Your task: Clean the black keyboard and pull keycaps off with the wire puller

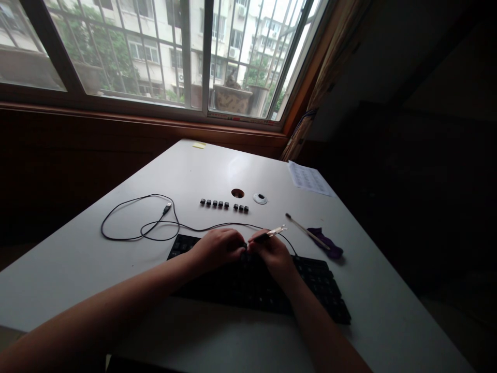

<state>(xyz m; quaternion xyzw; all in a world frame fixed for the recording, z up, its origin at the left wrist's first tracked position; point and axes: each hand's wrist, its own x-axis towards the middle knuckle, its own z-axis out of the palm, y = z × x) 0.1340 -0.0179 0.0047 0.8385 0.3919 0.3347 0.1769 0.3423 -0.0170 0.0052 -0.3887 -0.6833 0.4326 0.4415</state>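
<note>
A black keyboard lies at a slant across the white desk, partly hidden under both forearms. My right hand is closed around a keycap puller, whose dark handle points left and whose metal prongs stick out to the right. Over the keyboard's upper rows, my left hand is closed, its fingertips pinched beside those of my right hand. Something small and dark shows at the left fingertips, too dim to name. Beyond the keyboard, several loose black keycaps stand in a row with one gap.
A black USB cable loops across the desk's left side. To the right, a thin brush rests against a dark purple cloth. Behind the keycaps are a round desk hole and its cover. Printed paper lies at the right edge.
</note>
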